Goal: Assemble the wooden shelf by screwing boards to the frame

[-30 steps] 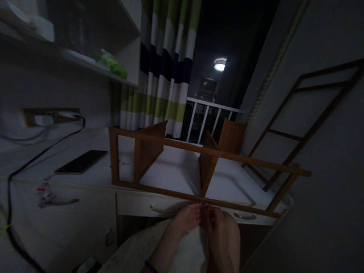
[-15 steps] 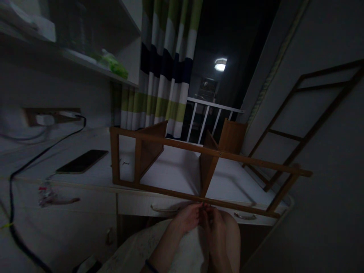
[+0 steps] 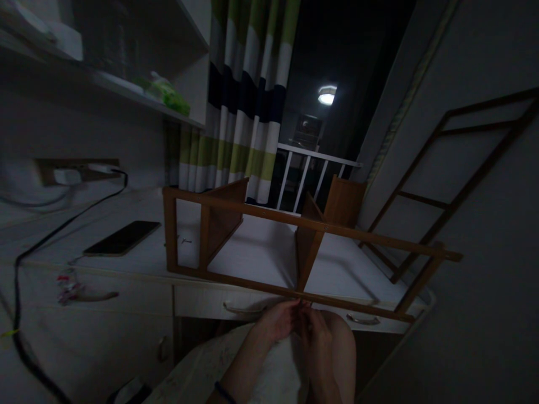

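The wooden frame (image 3: 286, 217) lies across the white counter (image 3: 265, 247), its near rail along the near edge. Left hand (image 3: 280, 321) and right hand (image 3: 318, 330) meet just below that rail, fingers bent together; whether they grip something small is too dark to tell. A tug there could, I judge, slide the frame off the edge; dim light could let a small part drop. Small metal pieces (image 3: 186, 241) lie inside its left end, the phone (image 3: 122, 238) farther left.
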### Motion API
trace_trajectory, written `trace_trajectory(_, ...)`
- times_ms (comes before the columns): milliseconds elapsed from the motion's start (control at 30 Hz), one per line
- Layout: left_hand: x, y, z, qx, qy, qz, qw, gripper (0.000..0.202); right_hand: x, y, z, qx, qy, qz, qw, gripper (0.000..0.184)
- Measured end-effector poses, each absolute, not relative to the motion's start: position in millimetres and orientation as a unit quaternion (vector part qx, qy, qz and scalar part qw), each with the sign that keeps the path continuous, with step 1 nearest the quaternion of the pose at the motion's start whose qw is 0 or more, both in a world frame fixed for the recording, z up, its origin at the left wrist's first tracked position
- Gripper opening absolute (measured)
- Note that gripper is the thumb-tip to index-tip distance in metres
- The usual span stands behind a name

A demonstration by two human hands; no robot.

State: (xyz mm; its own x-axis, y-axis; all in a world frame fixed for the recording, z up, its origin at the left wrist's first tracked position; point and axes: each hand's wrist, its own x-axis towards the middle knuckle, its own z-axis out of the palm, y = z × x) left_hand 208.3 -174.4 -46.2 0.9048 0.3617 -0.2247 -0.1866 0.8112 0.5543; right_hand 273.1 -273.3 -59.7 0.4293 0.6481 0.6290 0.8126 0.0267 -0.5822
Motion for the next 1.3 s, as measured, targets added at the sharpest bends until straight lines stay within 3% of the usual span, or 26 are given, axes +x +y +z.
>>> trace_trajectory(567,215.9,-171.1,-59.9,0.201,0.146,0.133,0.959,0.011,278.1,-277.6,-61.4,-0.705,-0.598,-0.215,0.315,0.047)
trace_trajectory(800,216.6,-172.5,-57.8,0.178,0.143,0.133,0.964,0.011,276.4,-273.5,-59.7,-0.717,-0.594,-0.262,0.253,0.047)
trace_trajectory(1300,218.8,-167.3,-63.4,0.155,0.176,0.144,0.961,0.01,284.3,-262.3,-60.0,-0.691,-0.596,-0.246,0.328,0.034)
